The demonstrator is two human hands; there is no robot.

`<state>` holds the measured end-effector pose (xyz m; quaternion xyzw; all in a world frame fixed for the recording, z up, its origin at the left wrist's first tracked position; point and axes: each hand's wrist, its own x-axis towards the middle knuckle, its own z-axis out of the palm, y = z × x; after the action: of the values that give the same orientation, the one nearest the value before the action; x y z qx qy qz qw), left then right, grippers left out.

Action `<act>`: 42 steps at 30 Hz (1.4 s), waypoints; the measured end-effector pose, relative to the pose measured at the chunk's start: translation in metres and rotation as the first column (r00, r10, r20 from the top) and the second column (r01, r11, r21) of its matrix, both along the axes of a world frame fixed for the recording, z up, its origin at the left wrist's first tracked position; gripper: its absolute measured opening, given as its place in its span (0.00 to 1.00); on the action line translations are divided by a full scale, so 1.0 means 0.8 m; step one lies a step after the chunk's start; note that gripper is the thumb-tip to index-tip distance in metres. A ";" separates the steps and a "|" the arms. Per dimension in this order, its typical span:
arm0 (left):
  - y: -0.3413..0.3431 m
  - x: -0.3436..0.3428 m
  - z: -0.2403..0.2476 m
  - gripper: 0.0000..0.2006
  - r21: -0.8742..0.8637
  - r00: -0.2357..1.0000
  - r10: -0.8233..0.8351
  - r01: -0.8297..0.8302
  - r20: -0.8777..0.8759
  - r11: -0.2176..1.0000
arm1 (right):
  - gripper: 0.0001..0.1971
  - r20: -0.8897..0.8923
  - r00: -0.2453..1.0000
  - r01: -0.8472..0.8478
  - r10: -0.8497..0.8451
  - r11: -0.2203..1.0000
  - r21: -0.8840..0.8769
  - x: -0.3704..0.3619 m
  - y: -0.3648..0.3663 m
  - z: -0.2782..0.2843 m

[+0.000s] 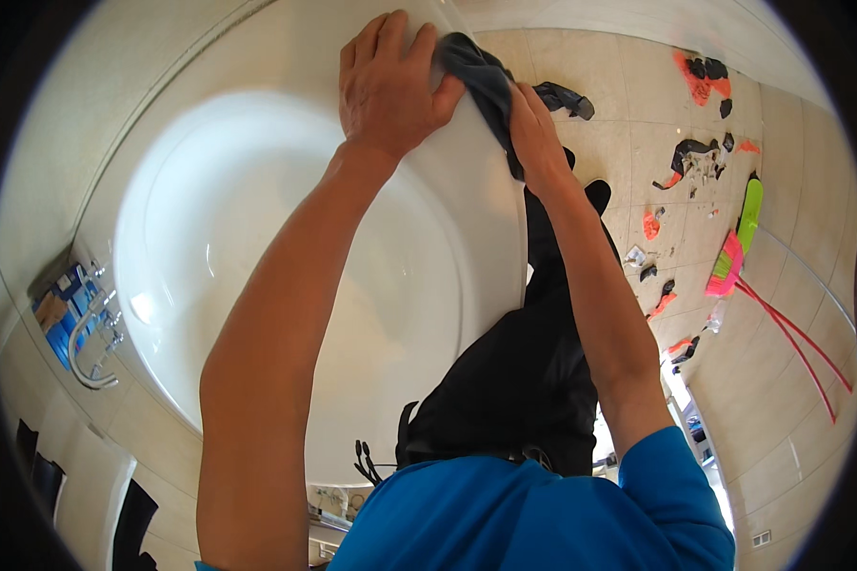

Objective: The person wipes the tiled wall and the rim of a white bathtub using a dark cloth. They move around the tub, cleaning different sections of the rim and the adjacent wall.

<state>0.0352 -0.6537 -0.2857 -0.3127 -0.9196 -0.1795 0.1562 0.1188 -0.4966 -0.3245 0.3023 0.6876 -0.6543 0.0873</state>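
Observation:
A white bathtub (493,285) with a rounded basin fills the left and middle of the view. My left hand (390,90) lies flat on its far rim with the fingers stretched out, the thumb close to a dark grey cloth (481,76). That cloth is draped over the tub's outer edge, bunched at the top and hanging down the side. My right hand (540,143) grips the cloth at the outer side of the rim; part of its fingers is hidden behind the fabric.
A curved chrome faucet (90,352) and a blue box (62,324) sit at the tub's left. On the tiled floor to the right lie scattered black and orange scraps (686,162), a pink broom (726,266) with a red handle, and a lime-green object (750,209).

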 end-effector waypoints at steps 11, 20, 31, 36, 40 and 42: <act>0.000 0.001 0.003 0.22 -0.029 0.999 0.003 -0.001 0.050 1.000 | 0.17 -0.129 0.961 -0.230 0.246 0.965 0.127 -0.092 0.020 -0.044; -0.001 0.000 0.001 0.22 0.018 0.999 -0.052 0.052 0.015 0.998 | 0.23 0.108 0.994 -0.012 0.011 1.000 0.004 0.046 0.012 -0.083; -0.004 -0.005 0.001 0.22 -0.014 0.995 -0.102 0.102 0.018 0.995 | 0.28 -0.268 0.950 -0.206 0.157 0.964 -0.166 -0.108 0.026 -0.072; -0.003 -0.002 0.003 0.20 0.007 0.996 -0.091 0.091 -0.011 0.996 | 0.32 0.189 0.980 0.008 0.064 0.934 -0.357 -0.027 0.016 -0.137; -0.006 -0.001 -0.002 0.20 0.035 0.997 -0.081 0.081 0.003 0.996 | 0.29 0.157 0.987 0.084 -0.026 0.923 -0.377 0.031 0.007 -0.106; -0.010 0.000 -0.004 0.20 0.039 0.997 -0.074 0.074 -0.005 0.996 | 0.27 0.036 0.997 0.079 -0.072 0.964 -0.254 0.042 -0.002 -0.056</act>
<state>0.0353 -0.6614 -0.2885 -0.3438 -0.9033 -0.2026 0.1573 0.1521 -0.4979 -0.3691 0.3233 0.5845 -0.7361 0.1095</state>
